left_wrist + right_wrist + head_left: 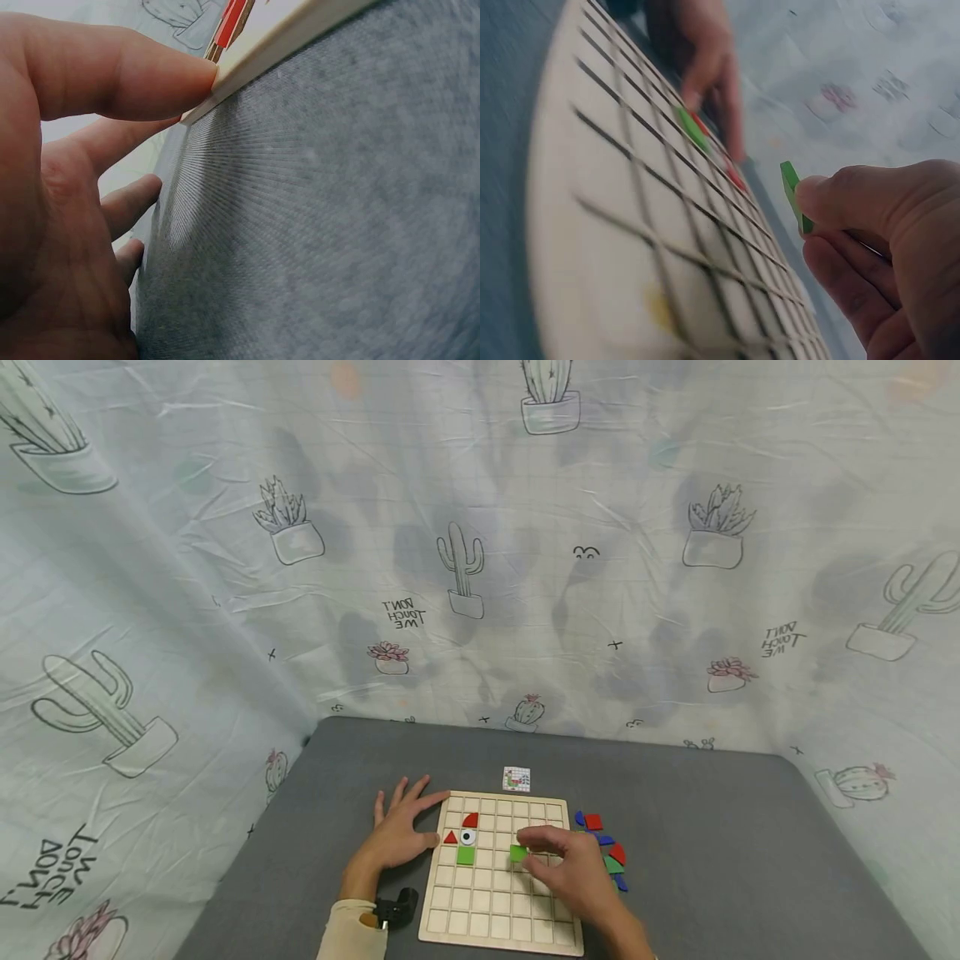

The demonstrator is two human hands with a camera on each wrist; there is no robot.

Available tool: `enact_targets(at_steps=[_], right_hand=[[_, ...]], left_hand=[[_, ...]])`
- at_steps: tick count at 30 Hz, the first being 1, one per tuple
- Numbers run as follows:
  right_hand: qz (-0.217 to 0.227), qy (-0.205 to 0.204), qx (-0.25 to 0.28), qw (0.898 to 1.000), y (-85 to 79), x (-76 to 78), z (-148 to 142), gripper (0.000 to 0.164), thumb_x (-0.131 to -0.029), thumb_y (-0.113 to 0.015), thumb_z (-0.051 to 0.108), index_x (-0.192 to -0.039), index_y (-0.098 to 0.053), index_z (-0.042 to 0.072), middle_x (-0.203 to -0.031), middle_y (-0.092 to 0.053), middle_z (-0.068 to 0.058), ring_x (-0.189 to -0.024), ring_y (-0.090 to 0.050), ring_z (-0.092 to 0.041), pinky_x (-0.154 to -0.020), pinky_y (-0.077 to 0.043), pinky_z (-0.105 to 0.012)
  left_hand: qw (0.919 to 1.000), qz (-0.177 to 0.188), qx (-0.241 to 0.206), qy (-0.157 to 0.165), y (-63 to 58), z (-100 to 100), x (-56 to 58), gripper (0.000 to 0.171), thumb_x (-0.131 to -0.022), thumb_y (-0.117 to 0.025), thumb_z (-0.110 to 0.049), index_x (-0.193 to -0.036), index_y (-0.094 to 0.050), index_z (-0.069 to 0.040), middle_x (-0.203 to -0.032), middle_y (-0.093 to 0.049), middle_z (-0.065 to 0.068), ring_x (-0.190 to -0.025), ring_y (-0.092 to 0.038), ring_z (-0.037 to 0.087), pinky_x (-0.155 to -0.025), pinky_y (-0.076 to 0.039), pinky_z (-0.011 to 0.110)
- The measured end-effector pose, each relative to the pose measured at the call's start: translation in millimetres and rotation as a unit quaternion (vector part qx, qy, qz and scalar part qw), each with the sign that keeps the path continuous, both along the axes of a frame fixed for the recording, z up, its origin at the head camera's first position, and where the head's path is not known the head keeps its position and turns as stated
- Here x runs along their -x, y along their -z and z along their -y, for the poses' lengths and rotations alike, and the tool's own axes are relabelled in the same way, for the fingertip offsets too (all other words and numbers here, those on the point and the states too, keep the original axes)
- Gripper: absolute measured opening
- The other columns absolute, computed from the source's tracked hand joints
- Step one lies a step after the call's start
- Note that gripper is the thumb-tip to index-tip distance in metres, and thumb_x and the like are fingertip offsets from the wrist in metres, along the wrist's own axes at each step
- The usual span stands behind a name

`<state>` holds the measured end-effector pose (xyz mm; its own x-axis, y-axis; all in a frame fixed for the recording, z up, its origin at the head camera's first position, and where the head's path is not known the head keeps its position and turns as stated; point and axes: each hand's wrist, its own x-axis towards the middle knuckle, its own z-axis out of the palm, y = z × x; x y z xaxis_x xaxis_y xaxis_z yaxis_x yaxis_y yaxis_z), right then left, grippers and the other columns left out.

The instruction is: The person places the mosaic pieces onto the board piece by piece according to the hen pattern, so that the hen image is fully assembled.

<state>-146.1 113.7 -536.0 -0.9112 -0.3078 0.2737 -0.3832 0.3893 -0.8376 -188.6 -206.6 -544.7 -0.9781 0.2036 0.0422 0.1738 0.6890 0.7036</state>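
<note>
A wooden grid board lies on the grey table. Between the thumb and fingers of my right hand, a green square tile is pinched, held above the board's cells. My left hand rests at the board's left side, thumb and index finger touching its edge, the other fingers spread. In the upper left cells sit a red quarter-round piece, a red triangle, a round eye tile and another green square.
Right of the board lie loose pieces, among them a red square, a red curved piece and a green one, partly behind my right hand. A small picture card lies beyond the board. A cactus-print curtain surrounds the table.
</note>
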Motion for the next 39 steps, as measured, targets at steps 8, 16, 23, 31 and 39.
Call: enact_targets(at_steps=[8, 16, 23, 31, 39], right_hand=[[0.008, -0.044, 0.011, 0.999, 10.1, -6.6, 34, 0.031, -0.09, -0.084, 0.0, -0.12, -0.083, 0.008, -0.114, -0.084, -0.006, -0.104, -0.082, -0.015, -0.091, -0.067, -0.031], [-0.014, -0.066, -0.002, 0.998, 12.6, -8.0, 55, 0.03, -0.091, -0.086, 0.003, -0.12, -0.084, 0.01, -0.112, -0.085, -0.002, -0.103, -0.081, -0.011, -0.09, -0.067, -0.032], [-0.05, -0.078, -0.033, 0.995, 12.5, -7.1, 67, 0.027, -0.09, -0.085, -0.001, -0.116, -0.085, 0.007, -0.11, -0.085, -0.002, -0.103, -0.08, -0.008, -0.09, -0.067, -0.031], [-0.072, -0.085, -0.089, 0.99, 11.0, -6.6, 73, 0.025, -0.092, -0.085, 0.004, -0.116, -0.085, 0.011, -0.115, -0.084, 0.002, -0.111, -0.078, -0.008, -0.094, -0.065, -0.03], [-0.109, -0.088, -0.137, 0.981, 12.2, -6.6, 76, 0.03, -0.092, -0.086, 0.005, -0.12, -0.084, 0.013, -0.116, -0.084, 0.003, -0.111, -0.078, -0.008, -0.093, -0.065, -0.028]], left_hand=[[1.0, 0.003, 0.008, -0.003, -1.7, -1, -0.6, 0.072, -0.083, -0.079, -0.008, -0.153, -0.067, -0.023, -0.177, -0.036, 0.018, -0.169, -0.01, 0.052, -0.128, 0.011, 0.078], [0.9999, 0.003, 0.014, -0.005, -0.7, 1, 1.0, 0.071, -0.083, -0.08, -0.01, -0.152, -0.068, -0.023, -0.177, -0.036, 0.018, -0.169, -0.011, 0.051, -0.128, 0.01, 0.078], [0.9999, 0.006, 0.013, -0.001, -0.2, 1, 0.9, 0.071, -0.084, -0.08, -0.011, -0.153, -0.067, -0.023, -0.178, -0.035, 0.018, -0.169, -0.01, 0.051, -0.127, 0.01, 0.079], [0.9999, 0.003, 0.015, 0.0, 0.5, 1, 2.1, 0.072, -0.083, -0.08, -0.012, -0.153, -0.067, -0.022, -0.177, -0.036, 0.018, -0.169, -0.011, 0.052, -0.127, 0.01, 0.079], [0.9999, 0.003, 0.013, 0.001, 0.0, 2, 1.4, 0.071, -0.083, -0.079, -0.011, -0.153, -0.067, -0.022, -0.177, -0.036, 0.018, -0.168, -0.011, 0.052, -0.127, 0.01, 0.079]])
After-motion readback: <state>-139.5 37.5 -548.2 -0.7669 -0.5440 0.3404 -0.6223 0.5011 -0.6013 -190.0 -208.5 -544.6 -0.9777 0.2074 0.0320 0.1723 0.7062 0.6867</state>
